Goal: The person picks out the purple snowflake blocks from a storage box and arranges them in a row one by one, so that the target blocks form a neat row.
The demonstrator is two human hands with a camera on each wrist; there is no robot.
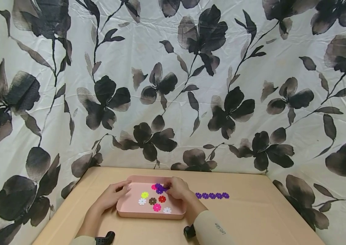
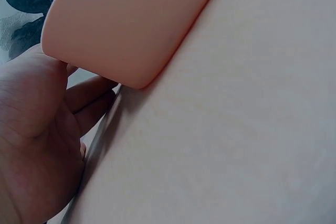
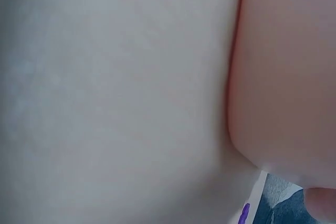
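The right hand [image 1: 177,188] seemingly pinches a purple flower [image 1: 160,188]; the left hand [image 1: 113,195] steadies the pink tray [image 1: 148,213]. A loose grip could drop it.

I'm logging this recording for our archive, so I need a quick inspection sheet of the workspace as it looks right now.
Surface: tan table, smooth.
Job's things: pink tray holding loose flower pieces in yellow, white, brown, red and pink; purple flower pieces at the right hand's fingertips; row of purple flowers lying on the table right of the tray.
Clutter: nothing seen.
Hands: left hand rests against the tray's left rim, fingers relaxed; right hand reaches into the tray at the purple pieces, grip hidden.
Cables: nothing seen; dark wrist-worn mounts only.
Surroundings: white floral-print cloth behind and at both sides.
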